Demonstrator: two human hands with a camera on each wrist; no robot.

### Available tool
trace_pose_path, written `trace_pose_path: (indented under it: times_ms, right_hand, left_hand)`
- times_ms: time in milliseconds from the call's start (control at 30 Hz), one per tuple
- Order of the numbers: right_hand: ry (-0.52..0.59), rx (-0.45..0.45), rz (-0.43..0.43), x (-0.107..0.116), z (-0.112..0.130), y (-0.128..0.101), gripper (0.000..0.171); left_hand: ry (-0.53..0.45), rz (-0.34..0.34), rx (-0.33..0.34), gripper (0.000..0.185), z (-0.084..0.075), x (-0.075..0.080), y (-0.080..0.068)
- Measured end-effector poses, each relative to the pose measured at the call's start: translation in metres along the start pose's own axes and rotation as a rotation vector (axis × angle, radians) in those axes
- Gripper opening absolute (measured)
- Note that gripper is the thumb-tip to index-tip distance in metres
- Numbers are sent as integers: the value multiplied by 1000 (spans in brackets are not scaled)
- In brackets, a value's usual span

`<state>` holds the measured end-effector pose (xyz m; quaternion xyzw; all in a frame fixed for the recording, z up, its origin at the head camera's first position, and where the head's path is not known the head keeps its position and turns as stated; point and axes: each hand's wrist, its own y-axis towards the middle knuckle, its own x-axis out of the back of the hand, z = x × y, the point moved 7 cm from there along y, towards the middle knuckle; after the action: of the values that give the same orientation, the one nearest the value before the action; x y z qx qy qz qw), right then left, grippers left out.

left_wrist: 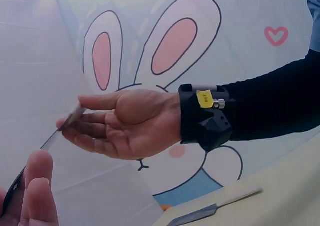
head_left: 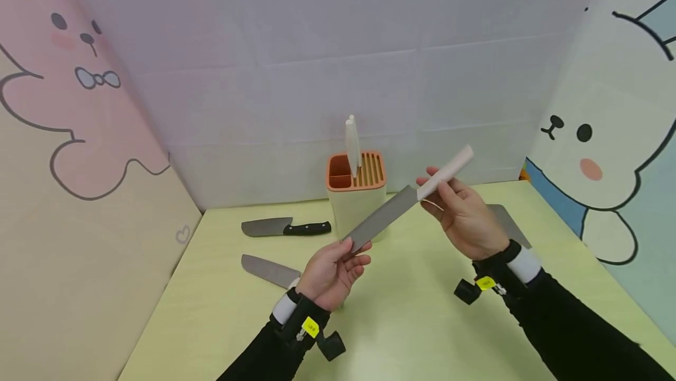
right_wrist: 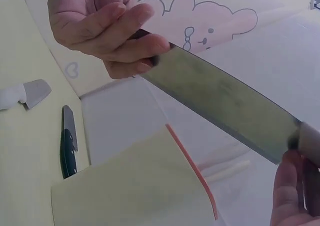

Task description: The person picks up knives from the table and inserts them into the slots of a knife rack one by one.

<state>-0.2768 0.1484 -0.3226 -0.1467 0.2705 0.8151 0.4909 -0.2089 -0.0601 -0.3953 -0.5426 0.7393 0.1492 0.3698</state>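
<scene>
A knife with a grey blade (head_left: pixel 382 216) and a cream handle (head_left: pixel 455 166) is held in the air between both hands, slanting up to the right in front of the knife block (head_left: pixel 356 196). My left hand (head_left: pixel 351 249) pinches the blade's tip between thumb and fingers; the right wrist view shows those left fingers (right_wrist: pixel 125 40) curled on the blade (right_wrist: pixel 225 105). My right hand (head_left: pixel 438 187) pinches the handle close to the blade. In the left wrist view the right hand (left_wrist: pixel 125 123) shows palm-on, fingers fairly straight.
The cream block has an orange top, with one white-handled knife (head_left: pixel 352 143) standing in it. A black-handled knife (head_left: pixel 285 227) and another knife (head_left: pixel 268 270) lie on the yellow-green table (head_left: pixel 412 322) at left. A further knife (head_left: pixel 509 222) lies behind my right hand. Cartoon-printed walls enclose the table.
</scene>
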Motion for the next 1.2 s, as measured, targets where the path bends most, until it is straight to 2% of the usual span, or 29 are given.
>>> trace_pose_path:
  times_ms: [167, 300, 400, 533, 633, 700, 800, 1000, 1067, 1200]
  right_hand:
    - [-142, 34, -114, -5, -15, 9, 57]
    - [-229, 59, -169, -6, -20, 14, 57]
    - [-291, 78, -181, -8, -18, 20, 56]
    - [-370, 93, -179, -11, -9, 30, 57]
    - [-411, 96, -174, -14, 2, 38, 58]
    - [-435, 98, -167, -17, 10, 43, 59]
    - [-461, 107, -154, -22, 22, 50, 60]
    - [-503, 138, -137, -34, 42, 64, 55]
    - [-515, 147, -132, -38, 47, 68, 54]
    - [-543, 159, -132, -46, 55, 78, 51]
  left_hand:
    - [-18, -12, -19, 32, 7, -4, 8]
    - [-16, -32, -24, 27, 17, -2, 11]
    - [49, -43, -18, 22, 22, 2, 13]
    - [279, -86, -25, 30, 20, 14, 15]
    - [479, -153, -64, 38, 6, 24, 15]
    - [598, -201, -116, 37, -8, 28, 15]
    - [806, -263, -234, 32, -34, 26, 15]
    - [1281, -322, -531, 34, -79, 9, 17]
    - [1400, -331, -609, 40, -90, 3, 19]
    - [1584, -339, -722, 56, -108, -5, 27]
